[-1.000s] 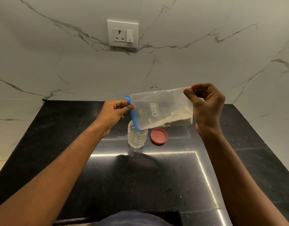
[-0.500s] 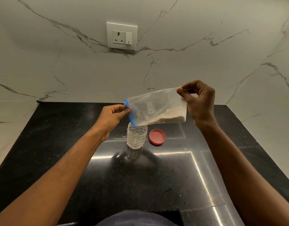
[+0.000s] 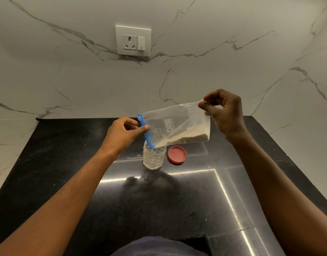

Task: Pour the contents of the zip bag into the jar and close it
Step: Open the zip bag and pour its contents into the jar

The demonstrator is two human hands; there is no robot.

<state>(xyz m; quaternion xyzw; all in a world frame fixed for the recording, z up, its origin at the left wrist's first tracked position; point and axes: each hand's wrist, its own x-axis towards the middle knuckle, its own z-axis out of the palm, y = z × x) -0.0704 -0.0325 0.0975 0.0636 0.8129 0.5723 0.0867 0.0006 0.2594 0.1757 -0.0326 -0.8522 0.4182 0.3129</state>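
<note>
The open jar [image 3: 154,157] is stood on the desk [image 3: 66,163], its lid [image 3: 177,155] laid just right of it. Above the jar, the zip bag [image 3: 177,124] is tilted mouth-down for pouring. Its zip edge is pinched by the left grip [image 3: 122,133] and its closed end is pinched higher by the right grip [image 3: 225,115].

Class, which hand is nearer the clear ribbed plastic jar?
Left. The left hand sits up-left of the jar, pinching the blue edge of the clear zip bag; the right hand holds its far corner, higher and rightward.
</note>
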